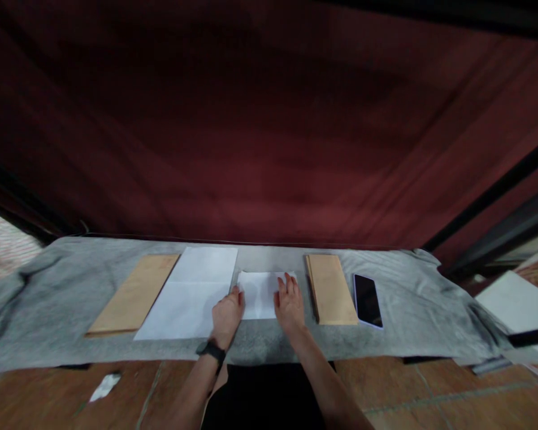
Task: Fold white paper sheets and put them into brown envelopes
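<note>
A small white folded paper [259,297] lies on the grey cloth straight in front of me. My left hand [228,310] is at its left edge, fingers closed on that edge. My right hand [289,300] rests on its right part with the fingers spread. To the left lie large white sheets [192,295] with a crease across them, next to a brown envelope [137,292]. Right of my right hand is a stack of brown envelopes [333,291].
A phone [367,301] with a dark screen lies right of the brown stack. The grey cloth [421,304] covers the long table. Behind it hangs a dark red curtain [269,149]. A white scrap [105,387] is on the tiled floor.
</note>
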The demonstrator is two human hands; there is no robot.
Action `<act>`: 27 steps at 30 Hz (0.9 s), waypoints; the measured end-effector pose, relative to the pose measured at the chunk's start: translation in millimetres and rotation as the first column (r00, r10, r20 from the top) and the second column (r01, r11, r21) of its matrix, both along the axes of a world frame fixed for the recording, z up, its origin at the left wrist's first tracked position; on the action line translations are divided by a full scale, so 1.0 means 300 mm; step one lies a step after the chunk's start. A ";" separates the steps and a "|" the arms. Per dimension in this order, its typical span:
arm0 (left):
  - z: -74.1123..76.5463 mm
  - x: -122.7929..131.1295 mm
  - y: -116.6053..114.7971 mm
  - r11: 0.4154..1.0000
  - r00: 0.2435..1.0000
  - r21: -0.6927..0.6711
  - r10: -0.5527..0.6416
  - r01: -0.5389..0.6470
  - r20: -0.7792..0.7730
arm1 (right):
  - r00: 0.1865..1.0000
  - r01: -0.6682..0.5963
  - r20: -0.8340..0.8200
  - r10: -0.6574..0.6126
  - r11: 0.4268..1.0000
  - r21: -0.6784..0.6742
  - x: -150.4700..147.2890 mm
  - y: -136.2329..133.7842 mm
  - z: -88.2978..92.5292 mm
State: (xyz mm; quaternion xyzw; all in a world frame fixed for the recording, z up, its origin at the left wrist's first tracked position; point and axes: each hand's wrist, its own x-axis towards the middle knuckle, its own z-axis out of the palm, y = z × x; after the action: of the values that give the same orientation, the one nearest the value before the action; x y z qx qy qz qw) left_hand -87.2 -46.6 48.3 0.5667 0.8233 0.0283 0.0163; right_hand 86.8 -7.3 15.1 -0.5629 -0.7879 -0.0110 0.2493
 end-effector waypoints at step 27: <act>-0.053 0.150 -0.015 0.910 0.951 0.303 -0.307 0.285 0.027 | 0.988 -0.088 0.103 0.111 0.975 -0.206 -0.029 -0.024 -0.074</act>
State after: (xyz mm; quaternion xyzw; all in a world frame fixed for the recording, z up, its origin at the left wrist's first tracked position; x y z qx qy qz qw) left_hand -42.3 -51.0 32.2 0.6794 0.7132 0.1691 -0.0341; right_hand 78.0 -14.6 -7.1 -0.5433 -0.8253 0.0488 0.1460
